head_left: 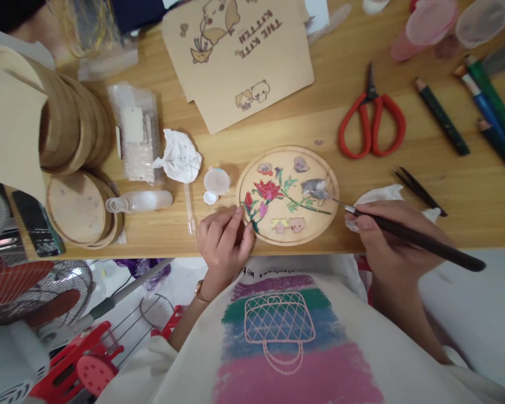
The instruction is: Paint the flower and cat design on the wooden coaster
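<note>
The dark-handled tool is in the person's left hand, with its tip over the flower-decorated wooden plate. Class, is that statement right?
Not quite: the head view shows the dark-handled tool in the right hand, while the left hand is at the plate's edge. The tip is indeed over the flower-decorated wooden plate.

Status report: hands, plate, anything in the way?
Right hand gripping dark-handled tool, tip at gray picture. Left hand at left rim of wooden plate; plate flat. White tissue nearby, partly behind right hand.
</note>
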Demonstrator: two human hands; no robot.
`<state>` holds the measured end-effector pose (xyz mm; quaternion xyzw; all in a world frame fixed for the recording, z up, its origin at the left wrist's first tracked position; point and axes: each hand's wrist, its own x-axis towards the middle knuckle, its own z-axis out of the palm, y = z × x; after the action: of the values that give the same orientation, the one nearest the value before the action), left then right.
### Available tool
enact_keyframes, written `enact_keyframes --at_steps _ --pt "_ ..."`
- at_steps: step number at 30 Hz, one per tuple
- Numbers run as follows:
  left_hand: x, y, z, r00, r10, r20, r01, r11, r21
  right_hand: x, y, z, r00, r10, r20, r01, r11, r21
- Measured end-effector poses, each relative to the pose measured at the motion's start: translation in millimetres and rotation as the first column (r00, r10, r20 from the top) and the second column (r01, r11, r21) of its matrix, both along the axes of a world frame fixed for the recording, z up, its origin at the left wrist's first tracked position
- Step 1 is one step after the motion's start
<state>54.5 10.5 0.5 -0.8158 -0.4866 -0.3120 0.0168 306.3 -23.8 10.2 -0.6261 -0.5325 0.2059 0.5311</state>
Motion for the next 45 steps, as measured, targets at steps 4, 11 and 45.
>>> enact_keyframes --at_steps 4,11,45 --pt "-0.4 0.0 -0.9 1.0 0.0 0.005 0.0 1.0 0.003 -1.2 0.7 -0.1 1.0 -0.007 -0.004 0.007 1.0 0.011" --pt "-1.6 -1.2 -0.1 1.0 -0.003 -0.015 0.002 1.0 -0.022 -2.0 -0.6 -1.8 0.999 -0.028 -0.03 0.028 1.0 -0.003" --pt "-1.4 -2.4 -0.1 1.0 -0.008 0.012 0.008 0.999 -0.049 -0.5 1.0 -2.1 0.999 -0.042 0.0 0.042 0.999 -0.022"
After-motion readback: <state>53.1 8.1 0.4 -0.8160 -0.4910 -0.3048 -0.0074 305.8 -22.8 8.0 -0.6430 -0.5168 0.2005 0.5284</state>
